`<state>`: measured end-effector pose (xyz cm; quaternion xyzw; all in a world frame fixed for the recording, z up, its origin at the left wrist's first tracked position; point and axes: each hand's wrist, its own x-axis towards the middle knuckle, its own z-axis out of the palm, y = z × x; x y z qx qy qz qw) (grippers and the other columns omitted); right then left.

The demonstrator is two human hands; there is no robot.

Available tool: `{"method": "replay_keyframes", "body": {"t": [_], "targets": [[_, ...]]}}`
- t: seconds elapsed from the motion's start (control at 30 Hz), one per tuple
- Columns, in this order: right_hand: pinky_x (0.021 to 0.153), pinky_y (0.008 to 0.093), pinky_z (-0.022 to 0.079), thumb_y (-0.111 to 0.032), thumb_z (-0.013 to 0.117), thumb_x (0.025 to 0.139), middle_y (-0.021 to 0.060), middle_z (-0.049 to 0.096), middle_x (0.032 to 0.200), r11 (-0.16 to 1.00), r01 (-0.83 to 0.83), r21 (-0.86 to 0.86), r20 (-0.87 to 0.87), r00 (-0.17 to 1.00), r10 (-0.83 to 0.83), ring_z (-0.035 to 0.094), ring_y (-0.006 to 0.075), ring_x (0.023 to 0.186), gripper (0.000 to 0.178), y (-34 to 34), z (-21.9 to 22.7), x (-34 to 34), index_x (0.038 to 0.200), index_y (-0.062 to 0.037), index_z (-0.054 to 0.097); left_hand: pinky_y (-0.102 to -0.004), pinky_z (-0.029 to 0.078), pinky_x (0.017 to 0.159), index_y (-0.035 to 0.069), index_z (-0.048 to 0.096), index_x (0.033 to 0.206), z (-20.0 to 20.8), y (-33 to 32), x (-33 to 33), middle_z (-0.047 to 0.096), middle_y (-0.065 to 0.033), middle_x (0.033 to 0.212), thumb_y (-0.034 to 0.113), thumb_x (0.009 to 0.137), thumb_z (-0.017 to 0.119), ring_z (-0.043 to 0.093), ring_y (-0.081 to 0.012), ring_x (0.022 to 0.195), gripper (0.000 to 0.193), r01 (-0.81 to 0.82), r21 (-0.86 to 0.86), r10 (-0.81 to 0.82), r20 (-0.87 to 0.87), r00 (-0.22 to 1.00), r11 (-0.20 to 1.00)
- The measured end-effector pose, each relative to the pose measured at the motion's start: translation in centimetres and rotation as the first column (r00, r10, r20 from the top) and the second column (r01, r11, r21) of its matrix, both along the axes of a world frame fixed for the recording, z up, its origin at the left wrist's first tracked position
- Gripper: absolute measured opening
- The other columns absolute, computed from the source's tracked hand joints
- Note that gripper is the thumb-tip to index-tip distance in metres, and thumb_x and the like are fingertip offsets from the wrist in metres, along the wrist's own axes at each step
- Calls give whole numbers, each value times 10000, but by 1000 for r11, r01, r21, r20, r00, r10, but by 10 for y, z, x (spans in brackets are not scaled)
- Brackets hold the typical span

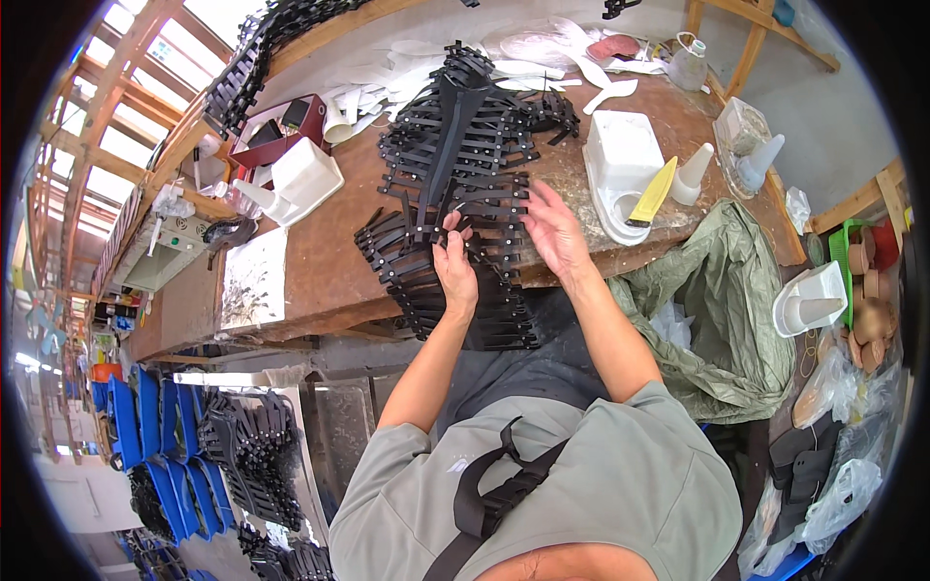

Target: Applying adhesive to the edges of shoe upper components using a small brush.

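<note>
Black straps under left hand, beside right hand.

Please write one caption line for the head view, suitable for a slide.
Left hand and right hand handle black straps piled on a brown workbench.

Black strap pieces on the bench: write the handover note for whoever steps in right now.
Left hand: fingers closed on one black strap piece at the near end of the black strap pile.
Right hand: open, fingertips resting on the pile's right side.
The pile runs along the brown workbench and overhangs its near edge toward the lap.
Beside it: white tray with a yellow tool, and white cones.
Done: many pieces lie stacked in rows.
Left: cannot tell how many remain to be handled.
</note>
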<state>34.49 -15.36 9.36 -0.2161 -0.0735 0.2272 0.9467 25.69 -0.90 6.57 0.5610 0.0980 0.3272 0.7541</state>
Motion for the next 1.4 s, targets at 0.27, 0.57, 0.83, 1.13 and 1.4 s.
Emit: {"method": "replay_keyframes", "body": {"t": [0.27, 0.57, 0.83, 1.13, 1.4], "targets": [[743, 282, 510, -63, 679, 808, 116, 626, 1021, 840, -68, -538, -104, 994, 14, 621, 182, 846, 676, 4, -7, 22, 1360, 51, 305, -332, 385, 958, -9, 400, 1311, 1, -2, 1, 476, -112, 1318, 256, 980, 435, 509, -204, 1092, 427, 13, 85, -11, -21, 1000, 996], [788, 271, 481, -17, 547, 853, 141, 618, 1083, 339, 720, -605, 774, 632, 39, 602, 165, 876, 474, 0, 0, -18, 1317, -73, 468, -434, 372, 977, -42, 542, 1172, 48, -31, 2, 540, -230, 1179, 303, 954, 438, 502, -396, 1116, 421, 27, 743, 210, -224, 952, 669], [868, 249, 404, -450, 394, 985, 139, 550, 1182, 726, 265, -635, 314, 947, -71, 510, 147, 1032, 566, -16, 10, -25, 1335, -6, 432, -521, 310, 1001, -101, 586, 1051, 58, -39, 29, 537, -271, 1143, 520, 878, 460, 475, -387, 1105, 656, -69, 997, 260, 56, 964, 41], [712, 217, 470, -84, 658, 860, 96, 633, 947, 641, 429, -637, 422, 889, -175, 581, 107, 810, 436, -13, -3, -3, 1206, 66, 440, -483, 313, 1034, -109, 463, 1211, 51, -57, 14, 434, -305, 1291, 319, 788, 616, 425, -422, 1196, 621, 193, 981, 276, -194, 941, 30], [592, 190, 438, -97, 686, 843, 18, 569, 886, 713, 416, -564, 270, 909, -317, 534, 67, 718, 340, -10, -9, -27, 1082, -20, 458, -438, 299, 1068, -51, 387, 1314, 15, -17, -33, 392, -231, 1369, 404, 777, 672, 386, -344, 1278, 760, 246, 966, 177, -229, 957, -82]]}}
